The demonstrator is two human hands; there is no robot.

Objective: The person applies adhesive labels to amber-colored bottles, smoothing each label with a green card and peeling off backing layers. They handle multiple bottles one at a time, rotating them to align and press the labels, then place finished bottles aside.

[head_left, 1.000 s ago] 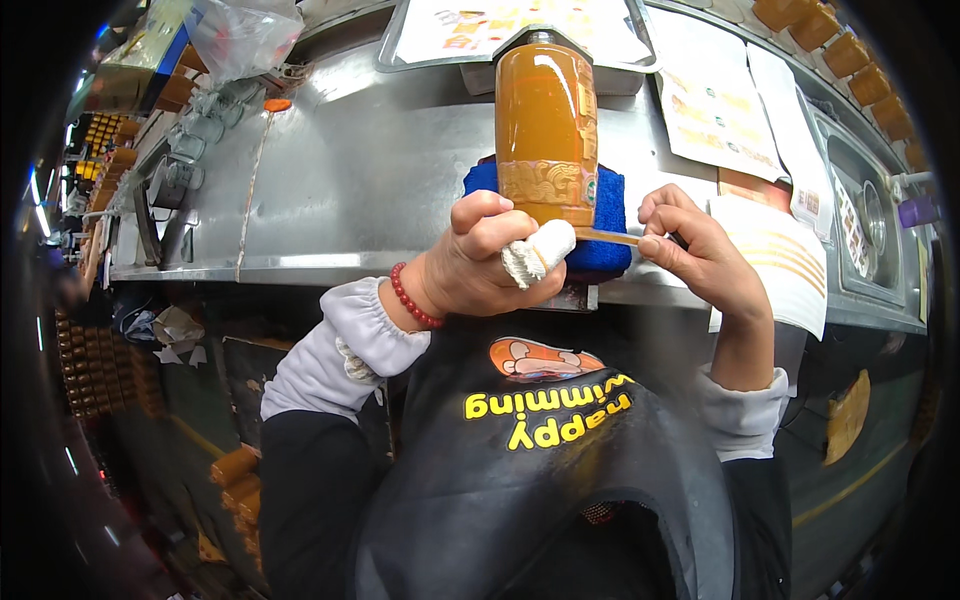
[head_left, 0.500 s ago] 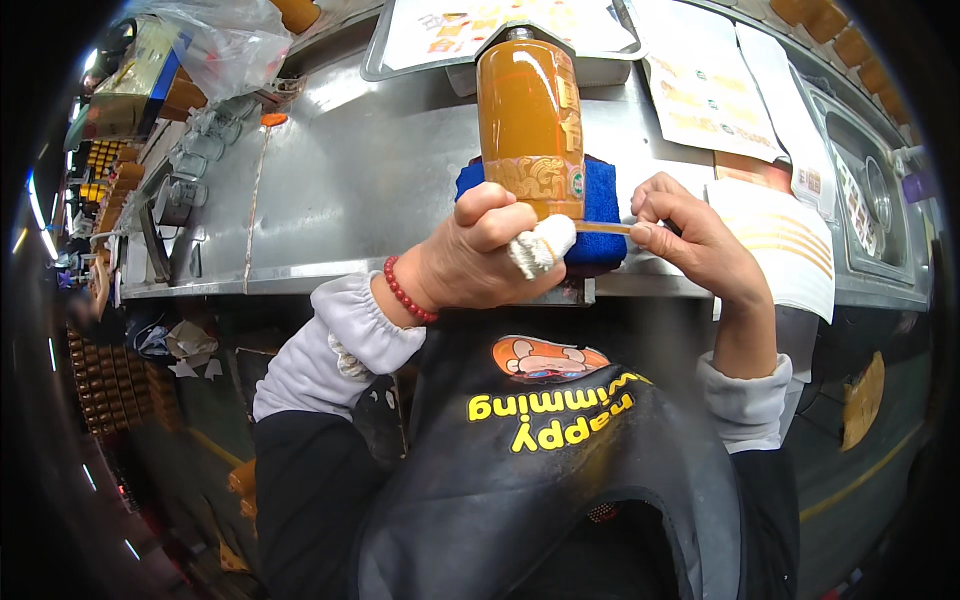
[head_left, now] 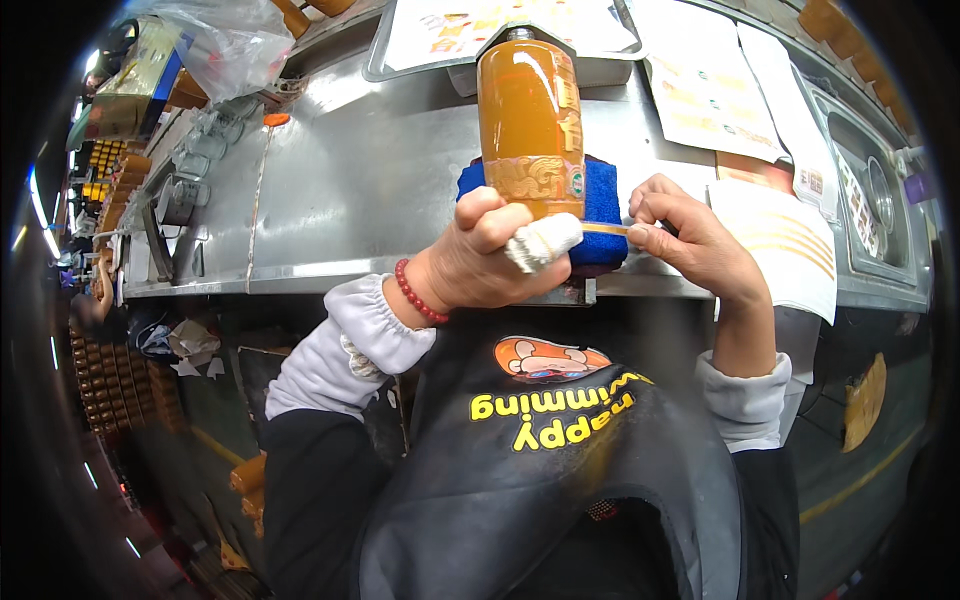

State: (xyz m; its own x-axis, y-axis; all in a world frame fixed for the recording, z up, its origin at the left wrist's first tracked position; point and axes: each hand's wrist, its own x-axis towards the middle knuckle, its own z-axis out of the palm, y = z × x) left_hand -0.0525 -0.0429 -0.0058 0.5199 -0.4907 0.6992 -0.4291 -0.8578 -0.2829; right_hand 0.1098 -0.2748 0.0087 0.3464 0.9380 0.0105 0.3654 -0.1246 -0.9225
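Observation:
A large amber-brown bottle (head_left: 528,110) with raised gold patterns lies on a blue cloth (head_left: 603,195), its base toward me. My left hand (head_left: 490,245) is closed beside the base, with fingers curled. A white knit cover (head_left: 545,243), seemingly over its thumb, presses at the bottle's base rim. From there a thin gold strip (head_left: 606,229) runs to the right, taut. My right hand (head_left: 695,240) pinches the strip's free end between thumb and finger. Whatever lies inside the left fingers is hidden.
Behind the bottle stands a metal tray (head_left: 630,45) with printed sheets. More label sheets (head_left: 705,85) and a white sheet with gold strips (head_left: 775,240) lie at right, before a sink (head_left: 880,200). Glass jars (head_left: 205,145) and a plastic bag (head_left: 230,50) are at far left.
My left hand and its white-covered thumb have shifted slightly right along the bottle's base. Less of the gold strip shows between the hands. My right hand has barely moved.

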